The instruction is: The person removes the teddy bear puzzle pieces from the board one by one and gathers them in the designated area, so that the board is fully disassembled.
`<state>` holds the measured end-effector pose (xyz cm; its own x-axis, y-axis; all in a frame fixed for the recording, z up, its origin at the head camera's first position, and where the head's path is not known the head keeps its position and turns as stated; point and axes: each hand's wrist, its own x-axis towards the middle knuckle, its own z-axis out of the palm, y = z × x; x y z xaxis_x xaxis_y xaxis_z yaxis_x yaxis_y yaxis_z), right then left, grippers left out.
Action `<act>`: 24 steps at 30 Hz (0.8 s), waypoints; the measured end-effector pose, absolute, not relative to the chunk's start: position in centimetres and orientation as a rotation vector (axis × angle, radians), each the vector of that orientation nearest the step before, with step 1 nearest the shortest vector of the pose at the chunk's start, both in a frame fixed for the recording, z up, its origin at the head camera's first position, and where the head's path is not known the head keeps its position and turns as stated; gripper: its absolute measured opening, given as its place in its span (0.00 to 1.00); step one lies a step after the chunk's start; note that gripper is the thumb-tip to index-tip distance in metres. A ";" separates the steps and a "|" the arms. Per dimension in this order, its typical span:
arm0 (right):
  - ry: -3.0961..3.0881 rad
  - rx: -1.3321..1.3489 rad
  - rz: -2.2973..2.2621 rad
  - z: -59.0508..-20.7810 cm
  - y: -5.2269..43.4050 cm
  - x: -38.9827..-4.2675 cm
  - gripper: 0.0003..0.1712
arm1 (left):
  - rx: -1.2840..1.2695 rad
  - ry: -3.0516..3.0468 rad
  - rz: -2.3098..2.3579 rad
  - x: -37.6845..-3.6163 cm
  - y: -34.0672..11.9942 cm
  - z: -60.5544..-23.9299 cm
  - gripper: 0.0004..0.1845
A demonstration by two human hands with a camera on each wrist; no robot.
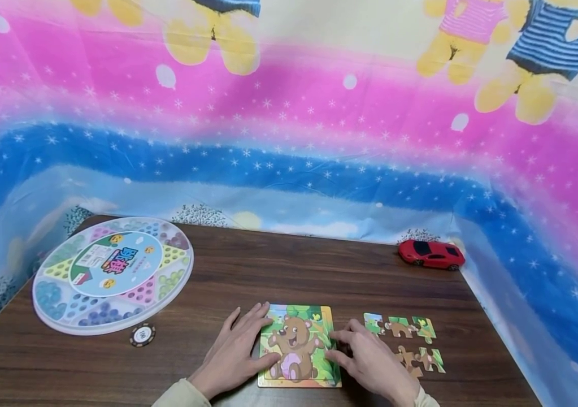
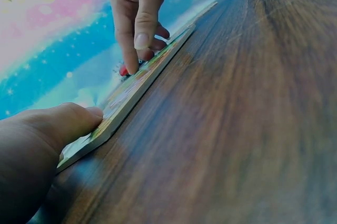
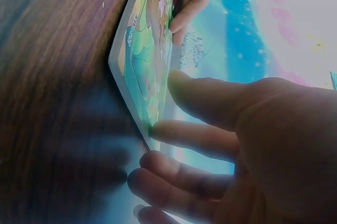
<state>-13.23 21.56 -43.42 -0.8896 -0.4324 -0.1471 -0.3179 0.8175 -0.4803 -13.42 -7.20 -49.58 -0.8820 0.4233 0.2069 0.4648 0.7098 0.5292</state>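
The bear puzzle [image 1: 299,346] lies flat at the table's [image 1: 278,271] near edge, left hand [image 1: 235,353] resting relaxed on its 9 o'clock side, thumb on the board. Right hand [image 1: 372,362] presses loose, straight fingertips on its 3 o'clock edge, grasping nothing. Spare pieces [image 1: 405,342] sit at 3 o'clock, a chip [image 1: 142,334] and marble board [image 1: 113,274] at 10, a red car [image 1: 431,254] at 1.

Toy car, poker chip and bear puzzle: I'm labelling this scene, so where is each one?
toy car [image 1: 431,254], head view, on its red roof and body.
poker chip [image 1: 142,334], head view, on its white centre.
bear puzzle [image 1: 296,346], head view, on the bear's belly.
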 end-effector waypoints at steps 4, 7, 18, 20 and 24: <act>2.784 -0.560 -0.636 -43.4 21.4 -13.2 0.30 | -0.741 -2.831 -0.919 -13.4 -7.2 -49.5 0.37; 2.794 -0.540 -0.627 -43.4 21.3 -13.2 0.31 | -0.739 -2.832 -0.923 -13.4 -7.2 -49.5 0.37; 2.759 -0.487 -0.658 -43.6 21.3 -13.3 0.31 | -0.736 -2.829 -0.918 -13.4 -7.2 -49.6 0.37; 2.755 -0.492 -0.669 -43.5 21.4 -13.3 0.30 | -0.734 -2.829 -0.918 -13.5 -7.2 -49.6 0.36; 2.755 -0.503 -0.672 -43.6 21.4 -13.4 0.30 | -0.733 -2.831 -0.914 -13.4 -7.2 -49.6 0.36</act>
